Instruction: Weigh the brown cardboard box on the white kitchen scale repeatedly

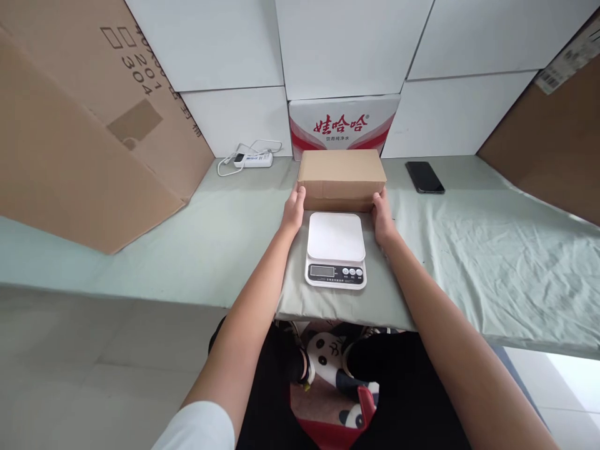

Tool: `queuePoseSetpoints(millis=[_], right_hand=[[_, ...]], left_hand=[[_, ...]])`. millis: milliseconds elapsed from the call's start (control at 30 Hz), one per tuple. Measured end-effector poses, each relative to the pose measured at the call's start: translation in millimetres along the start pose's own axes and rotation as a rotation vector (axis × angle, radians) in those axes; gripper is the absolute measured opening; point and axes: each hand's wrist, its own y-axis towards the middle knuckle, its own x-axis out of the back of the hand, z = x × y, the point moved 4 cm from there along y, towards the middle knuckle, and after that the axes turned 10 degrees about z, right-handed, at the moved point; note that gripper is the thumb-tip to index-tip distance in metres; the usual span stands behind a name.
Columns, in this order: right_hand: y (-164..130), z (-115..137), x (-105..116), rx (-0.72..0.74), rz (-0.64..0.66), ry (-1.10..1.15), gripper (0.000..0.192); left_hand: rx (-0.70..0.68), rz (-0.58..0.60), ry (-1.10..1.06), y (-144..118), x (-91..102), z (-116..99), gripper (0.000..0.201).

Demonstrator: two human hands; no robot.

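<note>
A closed brown cardboard box (342,169) sits toward the back of the table, in front of a printed carton. My left hand (295,207) presses its left end, thumb at the front corner. At the opposite end my right hand (382,212) grips the box the same way, so it is held between both hands. Most of the fingers are hidden behind the box's sides. Between my forearms lies a white kitchen scale (336,240) with a bare platform. Its small display looks blank, and three round buttons are beside it.
A white power strip (254,160) with a looped cable lies at the back left. To the right is a black phone (424,177). The printed carton (344,124) stands against white panels, and large cardboard sheets (135,144) flank the green cloth-covered table (225,250).
</note>
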Motion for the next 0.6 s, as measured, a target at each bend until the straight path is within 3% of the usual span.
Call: queuePoseSetpoints(millis=[167,300,433,600], right_hand=[[-6,19,-11,0.014,-0.054,-0.031,0.085],[-23,57,-21,0.118,-0.056,-0.089,0.096],[-64,88,-31,0.091,0.005,-0.168,0.092],[-118,101,-36,0.021,-0.017,-0.192,0.091]], left_hand=[[-0.028,-0.055,0.029,-6,0.7,-30,0.116],[-0.095,-0.075,0.024,-21,9.0,-58,0.107],[-0.105,-0.047,-0.018,-64,18.7,-72,0.095],[-0.033,-0.037,-0.035,-125,15.8,-70,0.092]])
